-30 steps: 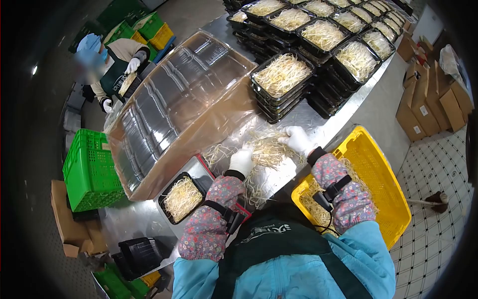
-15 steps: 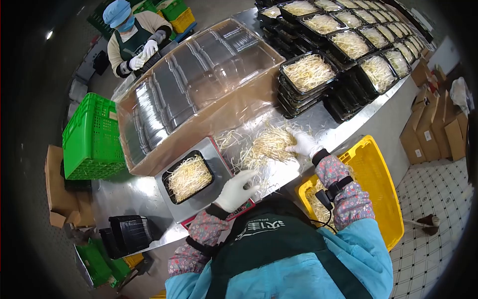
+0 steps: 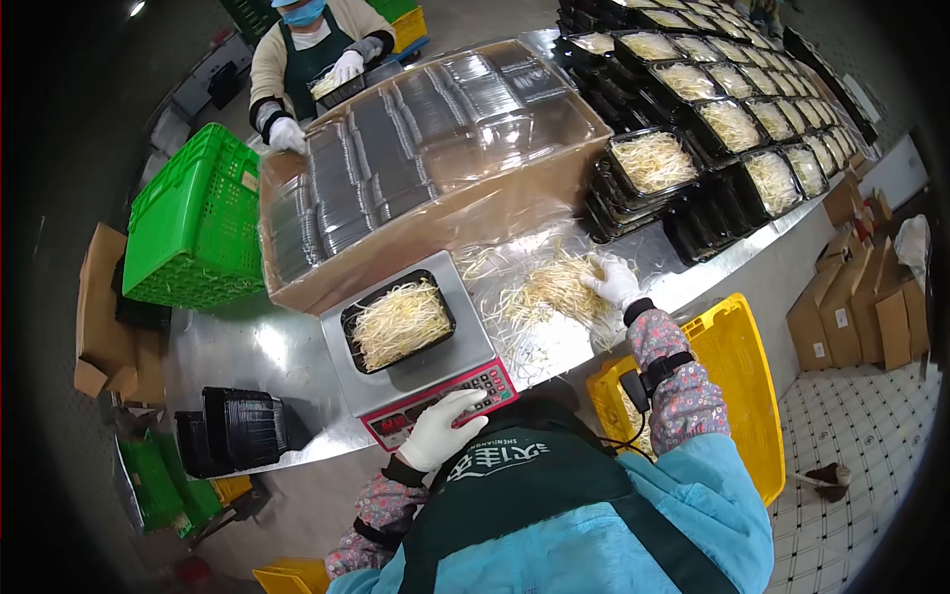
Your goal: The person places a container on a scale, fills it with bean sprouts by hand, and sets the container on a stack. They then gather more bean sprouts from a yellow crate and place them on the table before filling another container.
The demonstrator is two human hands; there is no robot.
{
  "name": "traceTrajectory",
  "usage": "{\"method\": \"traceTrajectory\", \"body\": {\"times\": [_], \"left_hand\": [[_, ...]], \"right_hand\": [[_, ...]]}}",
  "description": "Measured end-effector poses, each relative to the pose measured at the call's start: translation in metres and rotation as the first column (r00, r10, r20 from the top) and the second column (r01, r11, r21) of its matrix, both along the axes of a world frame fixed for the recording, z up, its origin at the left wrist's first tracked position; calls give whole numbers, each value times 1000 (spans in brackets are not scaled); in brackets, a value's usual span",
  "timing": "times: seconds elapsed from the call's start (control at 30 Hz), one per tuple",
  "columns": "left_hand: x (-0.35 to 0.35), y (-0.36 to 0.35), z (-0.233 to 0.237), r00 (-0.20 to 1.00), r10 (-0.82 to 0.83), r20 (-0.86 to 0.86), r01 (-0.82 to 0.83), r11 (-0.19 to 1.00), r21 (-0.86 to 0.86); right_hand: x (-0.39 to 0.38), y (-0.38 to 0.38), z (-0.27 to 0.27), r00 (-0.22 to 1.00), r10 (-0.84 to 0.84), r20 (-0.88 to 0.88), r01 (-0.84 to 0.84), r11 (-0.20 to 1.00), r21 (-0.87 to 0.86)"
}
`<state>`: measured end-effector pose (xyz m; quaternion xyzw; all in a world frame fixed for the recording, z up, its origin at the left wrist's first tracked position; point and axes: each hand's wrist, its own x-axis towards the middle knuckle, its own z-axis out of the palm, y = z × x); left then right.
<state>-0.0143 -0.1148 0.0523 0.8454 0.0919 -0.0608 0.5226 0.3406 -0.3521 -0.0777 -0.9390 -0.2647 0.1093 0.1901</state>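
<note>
A black tray of bean sprouts (image 3: 401, 322) rests on the metal plate of a red-edged scale (image 3: 348, 381). My left hand (image 3: 440, 431), in a white glove, is over the scale's front panel, fingers apart and holding nothing. On the metal table a loose heap of sprouts (image 3: 559, 295) lies right of the scale. My gloved right hand (image 3: 616, 282) touches the heap's right side; its fingertips are partly among the sprouts, and whether they grip any is unclear.
A carton of clear lids (image 3: 445, 198) stands behind the scale, filled trays (image 3: 653, 161) at the back right. A yellow crate (image 3: 757, 396) is at right, a green crate (image 3: 193, 218) at left, empty black trays (image 3: 242, 431) at front left. A co-worker (image 3: 317, 49) holds a sprout tray.
My left hand has moved left and down to the scale's panel. The view has shifted. The co-worker's hands have moved apart, one now at the carton, and a filled tray shows at the other.
</note>
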Motion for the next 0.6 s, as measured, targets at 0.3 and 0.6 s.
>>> {"method": "traceTrajectory", "body": {"times": [0.3,0.6], "left_hand": [[-68,18,-14,982,68,-179,-80,995,-61],[-107,24,-35,997,48,-64,-47,999,4]], "right_hand": [[15,-3,-21,993,-7,122,-46,903,427],[9,1,-3,996,-3,-89,44,884,466]]}}
